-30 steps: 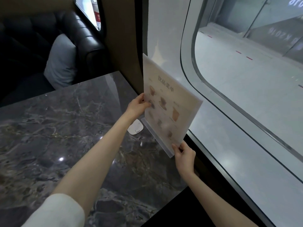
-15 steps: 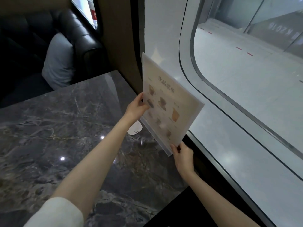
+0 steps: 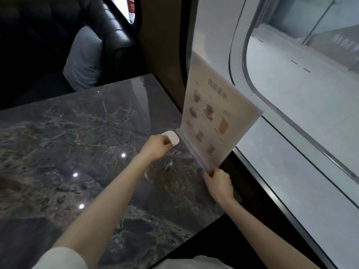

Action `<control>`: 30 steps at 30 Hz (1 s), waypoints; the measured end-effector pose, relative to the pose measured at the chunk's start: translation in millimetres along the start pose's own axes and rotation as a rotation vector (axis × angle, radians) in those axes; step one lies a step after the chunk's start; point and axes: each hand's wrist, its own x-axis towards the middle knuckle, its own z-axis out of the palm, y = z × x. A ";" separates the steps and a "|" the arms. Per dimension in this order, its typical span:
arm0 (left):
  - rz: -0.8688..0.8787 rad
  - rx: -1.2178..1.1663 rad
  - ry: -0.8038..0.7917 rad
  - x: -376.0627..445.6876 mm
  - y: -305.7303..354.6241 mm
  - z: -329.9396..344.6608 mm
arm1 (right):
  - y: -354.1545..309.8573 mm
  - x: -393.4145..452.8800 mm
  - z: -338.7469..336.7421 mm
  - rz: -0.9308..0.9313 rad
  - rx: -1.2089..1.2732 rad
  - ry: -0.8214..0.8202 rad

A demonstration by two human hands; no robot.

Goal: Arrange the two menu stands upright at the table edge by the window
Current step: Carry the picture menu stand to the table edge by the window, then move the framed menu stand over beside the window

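The head camera looks down at a dark marble table (image 3: 68, 152) beside a big window (image 3: 291, 94). One menu stand (image 3: 217, 117) stands upright along the table edge next to the window. It is a clear sheet with pictures of drinks on it, and its long clear base (image 3: 194, 152) rests on the table. Only this one menu stand can be seen.

The right hand (image 3: 219, 183) pinches the near end of the base, with the fingers closed on it. The left hand (image 3: 157, 146) is apart from the stand. It is curled over a small white pad (image 3: 172, 138) that lies flat on the table, just beside the far end of the base. The fingers touch the pad, but it is not clear if they grip it or only rest on it.

Both arms are bare up to white sleeves (image 3: 64, 259) at the bottom of the view. Behind the table is a black leather seat (image 3: 108, 28) with a gray cushion (image 3: 83, 61) leaning on it. A brown wall post (image 3: 165, 45) stands at the far corner of the table, between the seat and the window.
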 end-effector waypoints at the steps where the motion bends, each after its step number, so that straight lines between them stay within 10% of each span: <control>1: 0.001 0.039 0.009 -6.4 -9.5 -1.6 | -7.7 -1.3 3.2 -0.019 -0.027 -0.024; 19: -0.180 0.328 0.376 -158.5 -150.1 -137.0 | -273.7 -75.7 84.3 -0.864 -0.409 -0.169; 30: -0.156 0.382 1.053 -305.8 -249.4 -212.9 | -360.1 -190.8 177.0 -1.241 -0.129 -0.194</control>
